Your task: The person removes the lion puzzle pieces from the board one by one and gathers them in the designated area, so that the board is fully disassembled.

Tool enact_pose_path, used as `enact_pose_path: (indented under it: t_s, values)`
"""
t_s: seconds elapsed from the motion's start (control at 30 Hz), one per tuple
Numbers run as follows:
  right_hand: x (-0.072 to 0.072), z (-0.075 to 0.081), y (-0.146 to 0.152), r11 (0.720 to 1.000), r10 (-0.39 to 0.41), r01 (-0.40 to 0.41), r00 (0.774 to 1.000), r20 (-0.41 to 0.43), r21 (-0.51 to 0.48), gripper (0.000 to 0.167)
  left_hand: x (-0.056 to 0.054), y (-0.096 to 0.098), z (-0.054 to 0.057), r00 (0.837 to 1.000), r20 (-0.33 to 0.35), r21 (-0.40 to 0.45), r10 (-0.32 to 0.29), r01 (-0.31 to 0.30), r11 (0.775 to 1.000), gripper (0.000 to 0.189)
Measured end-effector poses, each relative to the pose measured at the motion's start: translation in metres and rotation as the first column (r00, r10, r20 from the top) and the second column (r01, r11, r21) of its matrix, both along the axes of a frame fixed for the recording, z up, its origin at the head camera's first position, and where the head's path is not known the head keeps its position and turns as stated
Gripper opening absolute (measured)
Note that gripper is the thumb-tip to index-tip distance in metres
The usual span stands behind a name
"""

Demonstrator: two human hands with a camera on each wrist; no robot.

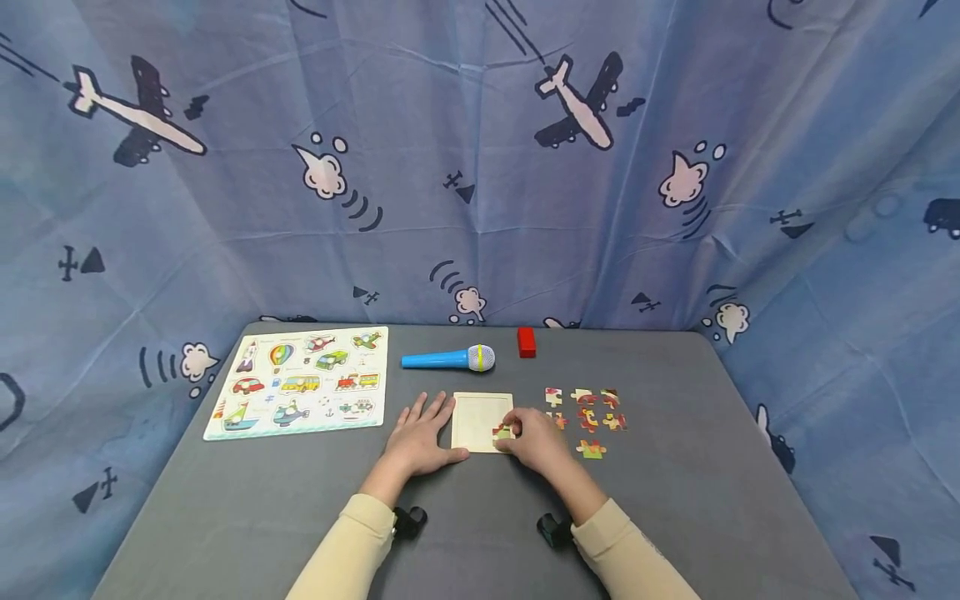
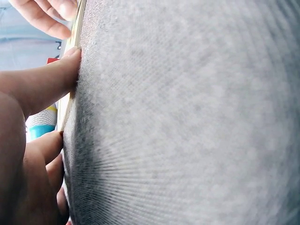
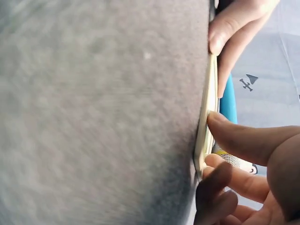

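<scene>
A square, pale wooden puzzle tray [image 1: 472,417] lies on the grey table between both hands. In its lower right corner is a green-and-red puzzle piece [image 1: 501,432], which my right hand [image 1: 536,437] pinches between thumb and fingers; part of the piece is covered. In the right wrist view the thumb [image 3: 234,136] touches the tray's edge and the other fingers are curled. My left hand [image 1: 420,442] rests on the table with fingers spread, its thumb [image 2: 51,77] against the tray's near left edge.
Right of the tray lie several loose puzzle pieces [image 1: 588,419]. Behind it are a blue toy microphone [image 1: 438,360] and a red block [image 1: 527,342]. A picture board of vehicles [image 1: 258,404] lies at the left. A blue patterned curtain [image 1: 420,208] hangs behind the table.
</scene>
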State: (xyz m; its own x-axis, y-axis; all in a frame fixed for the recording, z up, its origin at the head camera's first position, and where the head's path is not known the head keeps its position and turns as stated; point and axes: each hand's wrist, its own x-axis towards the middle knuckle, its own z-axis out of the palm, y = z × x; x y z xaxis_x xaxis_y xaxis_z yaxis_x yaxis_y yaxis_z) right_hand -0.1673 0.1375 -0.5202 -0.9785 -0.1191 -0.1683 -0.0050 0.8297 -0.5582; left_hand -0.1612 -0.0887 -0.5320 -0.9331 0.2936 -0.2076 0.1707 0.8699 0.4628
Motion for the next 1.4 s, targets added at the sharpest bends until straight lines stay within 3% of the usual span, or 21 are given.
enact_pose_path:
  t_s: [0.47, 0.7, 0.97, 1.17, 1.4]
  values:
    - [0.000, -0.001, -0.003, 0.999, 0.003, -0.003, 1.000, -0.011, -0.053, 0.021, -0.002, 0.001, -0.001, 1.000, 0.001, -0.022, 0.002, -0.002, 1.000, 0.095]
    - [-0.003, -0.001, -0.005, 0.999, 0.018, -0.018, 1.000, -0.003, -0.049, 0.028, -0.003, 0.001, 0.000, 1.000, 0.002, -0.024, 0.004, -0.003, 1.000, 0.095]
    - [-0.002, 0.003, -0.001, 0.965, -0.029, 0.026, 1.000, -0.008, -0.261, 0.022, 0.000, 0.000, -0.001, 1.000, 0.008, -0.017, -0.003, 0.003, 1.000, 0.095]
    - [0.002, 0.020, 0.025, 0.939, -0.077, 0.072, 0.997, -0.003, -0.337, 0.023, -0.001, 0.001, -0.002, 1.000, 0.006, -0.018, 0.003, -0.003, 1.000, 0.095]
    - [0.014, 0.035, 0.079, 0.941, -0.066, 0.050, 0.997, -0.036, -0.335, 0.019, -0.001, 0.001, -0.001, 1.000, -0.002, -0.008, -0.005, 0.005, 1.000, 0.096]
